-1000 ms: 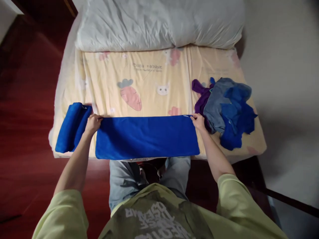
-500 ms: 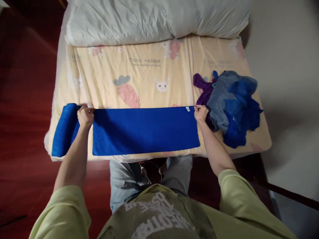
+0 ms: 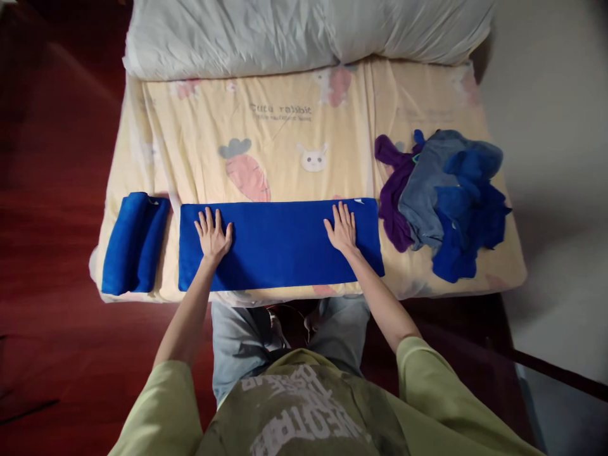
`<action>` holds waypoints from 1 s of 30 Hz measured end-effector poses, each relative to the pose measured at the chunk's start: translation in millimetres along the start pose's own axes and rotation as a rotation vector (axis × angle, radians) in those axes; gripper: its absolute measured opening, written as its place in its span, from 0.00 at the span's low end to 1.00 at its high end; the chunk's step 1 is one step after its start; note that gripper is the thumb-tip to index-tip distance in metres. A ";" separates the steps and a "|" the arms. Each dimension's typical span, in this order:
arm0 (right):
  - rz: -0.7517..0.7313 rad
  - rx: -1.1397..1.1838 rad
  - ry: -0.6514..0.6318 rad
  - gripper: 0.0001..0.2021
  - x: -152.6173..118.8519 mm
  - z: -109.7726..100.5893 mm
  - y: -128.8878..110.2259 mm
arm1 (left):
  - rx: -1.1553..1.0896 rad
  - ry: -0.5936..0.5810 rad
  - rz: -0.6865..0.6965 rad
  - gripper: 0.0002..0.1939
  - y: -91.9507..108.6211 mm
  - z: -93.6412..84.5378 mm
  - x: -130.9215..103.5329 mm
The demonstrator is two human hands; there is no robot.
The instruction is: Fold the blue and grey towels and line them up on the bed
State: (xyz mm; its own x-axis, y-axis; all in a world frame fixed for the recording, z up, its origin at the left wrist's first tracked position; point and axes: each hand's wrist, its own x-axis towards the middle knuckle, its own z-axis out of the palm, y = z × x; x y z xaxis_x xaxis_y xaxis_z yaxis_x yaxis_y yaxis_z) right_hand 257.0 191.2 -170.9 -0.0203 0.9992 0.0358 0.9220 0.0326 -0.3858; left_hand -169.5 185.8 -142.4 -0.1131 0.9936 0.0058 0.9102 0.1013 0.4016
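A blue towel (image 3: 275, 247) lies flat as a long rectangle along the near edge of the bed, a small white label at its far right corner. My left hand (image 3: 213, 237) rests palm down on its left part, fingers spread. On its right part my right hand (image 3: 342, 229) also lies flat with fingers apart. Neither hand grips anything. Left of the towel sit rolled or folded blue towels (image 3: 123, 244), side by side; whether they are one piece or two I cannot tell.
A crumpled heap of cloths is on the bed's right side: a purple cloth (image 3: 395, 190), a grey-blue cloth (image 3: 425, 190) and blue cloth (image 3: 468, 215). A pale quilt (image 3: 304, 35) lies across the far end of the yellow patterned sheet (image 3: 285, 158). A wall (image 3: 560, 190) stands at right.
Both hands have let go of the towel's far corners and moved inward onto its surface, fingers now spread. The towel stays in about the same place.
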 end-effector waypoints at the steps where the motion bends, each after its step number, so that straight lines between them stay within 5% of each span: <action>1: 0.041 -0.012 0.011 0.33 2.4 0.7 6.6 | -0.002 0.020 -0.033 0.37 -5.0 0.2 2.4; 7: 0.167 -0.061 0.096 0.32 21.3 -13.8 66.2 | 0.012 0.081 -0.107 0.37 -43.6 -9.5 24.2; 11: 0.190 -0.067 0.107 0.32 20.4 -21.5 71.7 | -0.011 0.076 -0.119 0.37 -49.0 -13.8 26.4; 13: 0.201 -0.067 0.118 0.32 19.8 -21.2 51.2 | -0.053 0.074 -0.141 0.38 -37.2 -12.0 24.6; 16: 0.077 -0.028 0.078 0.33 20.8 -7.0 -13.8 | -0.117 0.056 -0.099 0.37 7.4 6.2 19.3; 20: -0.222 0.080 -0.098 0.31 23.5 35.1 -117.6 | -0.133 -0.103 0.260 0.34 88.0 53.1 9.7; 23: -0.294 0.112 -0.119 0.30 23.7 55.5 -145.3 | -0.170 -0.150 0.341 0.33 110.7 70.3 5.0; 26: -0.256 0.101 -0.074 0.29 19.9 49.2 -111.1 | -0.136 -0.123 0.265 0.32 81.2 54.0 1.4; 30: -0.071 0.050 0.021 0.29 13.1 14.7 -14.4 | -0.018 0.010 0.054 0.33 3.7 8.4 -3.5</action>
State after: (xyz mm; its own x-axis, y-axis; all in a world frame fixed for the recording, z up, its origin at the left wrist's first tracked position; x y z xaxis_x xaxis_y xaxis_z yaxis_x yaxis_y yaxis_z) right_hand 237.8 204.1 -178.4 -0.0757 0.9936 0.0841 0.8982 0.1046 -0.4271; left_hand -162.3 183.1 -148.6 -0.0684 0.9970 0.0368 0.9076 0.0468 0.4173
